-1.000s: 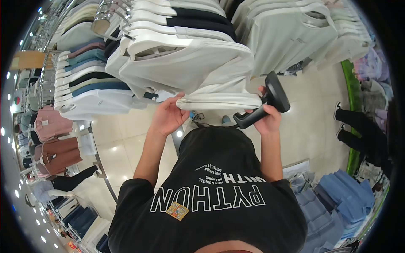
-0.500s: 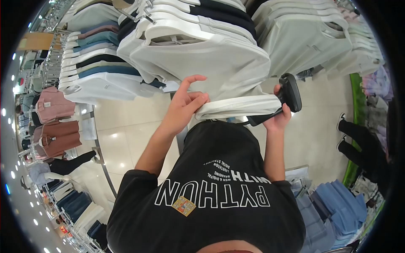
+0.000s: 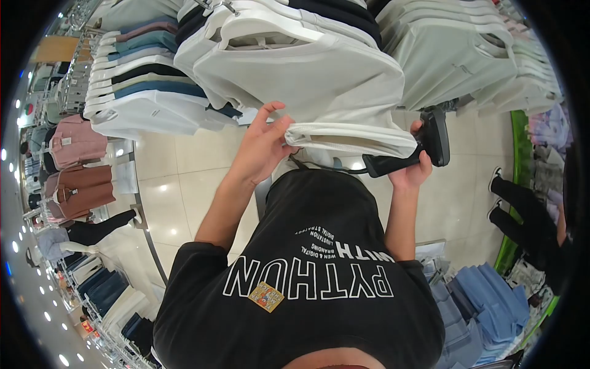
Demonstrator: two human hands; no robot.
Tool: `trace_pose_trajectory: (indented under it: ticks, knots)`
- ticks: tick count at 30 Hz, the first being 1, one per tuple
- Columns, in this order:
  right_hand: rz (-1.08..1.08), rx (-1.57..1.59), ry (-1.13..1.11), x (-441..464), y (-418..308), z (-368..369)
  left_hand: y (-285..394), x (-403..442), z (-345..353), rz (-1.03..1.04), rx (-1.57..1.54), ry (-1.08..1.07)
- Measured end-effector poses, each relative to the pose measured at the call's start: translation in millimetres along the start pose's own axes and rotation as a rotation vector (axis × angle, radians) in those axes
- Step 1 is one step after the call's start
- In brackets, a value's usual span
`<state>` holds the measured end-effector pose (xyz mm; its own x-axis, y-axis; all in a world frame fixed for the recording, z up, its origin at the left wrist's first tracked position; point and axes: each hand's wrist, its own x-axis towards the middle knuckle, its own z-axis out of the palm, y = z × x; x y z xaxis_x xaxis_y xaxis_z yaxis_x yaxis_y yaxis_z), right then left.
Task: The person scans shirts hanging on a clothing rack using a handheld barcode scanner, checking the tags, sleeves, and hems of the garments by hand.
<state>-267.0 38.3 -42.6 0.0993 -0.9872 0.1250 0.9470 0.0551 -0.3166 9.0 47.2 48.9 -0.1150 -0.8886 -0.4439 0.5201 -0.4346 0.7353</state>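
Note:
A white long-sleeved shirt [image 3: 319, 67] hangs on a white hanger at the front of the rack. Its hem [image 3: 350, 132] is pulled up toward me, and the opening shows as a narrow slot. My left hand [image 3: 261, 147] pinches the hem's left end between thumb and fingers, the index finger raised. In my right hand [image 3: 412, 172] is a black handheld barcode scanner [image 3: 435, 138], its handle pointing left and a dark cable [image 3: 329, 167] running from it. The hem's right end lies against the scanner; whether my right fingers also grip the cloth is hidden.
More shirts hang on both sides: dark and teal ones [image 3: 147, 74] at left, pale green ones [image 3: 455, 61] at right. Folded blue garments [image 3: 488, 301] lie at lower right. One person in black trousers [image 3: 522, 215] stands at right; another person's legs [image 3: 101, 230] show at left.
The hem has risen slightly and shifted right, and its opening has turned more into view. My right hand and the scanner have moved a little right; my left hand has moved slightly left.

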Motion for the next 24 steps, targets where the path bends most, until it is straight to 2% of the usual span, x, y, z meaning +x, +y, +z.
trace_pose_trajectory:
  ticks: [5,8,14,20,24]
  knots:
    - [0.018,-0.129,-0.101,-10.4,-7.0,-6.3,1.2,-3.5,0.6,0.071,-0.159,0.006]
    - [-0.004,-0.149,-0.018,-11.9,-6.5,9.7,3.3,-8.9,10.6,0.100,-0.181,0.002]
    - [0.026,-0.230,0.060,-10.2,-9.0,13.4,5.5,-17.6,18.5,0.018,-0.275,-0.096]
    - [0.022,-0.215,0.033,-11.3,-10.5,9.7,1.0,-21.0,22.9,-0.025,-0.370,-0.023]
    - [0.038,-0.172,0.059,-13.8,-13.5,5.7,0.5,-22.6,24.9,-0.015,-0.370,-0.049]
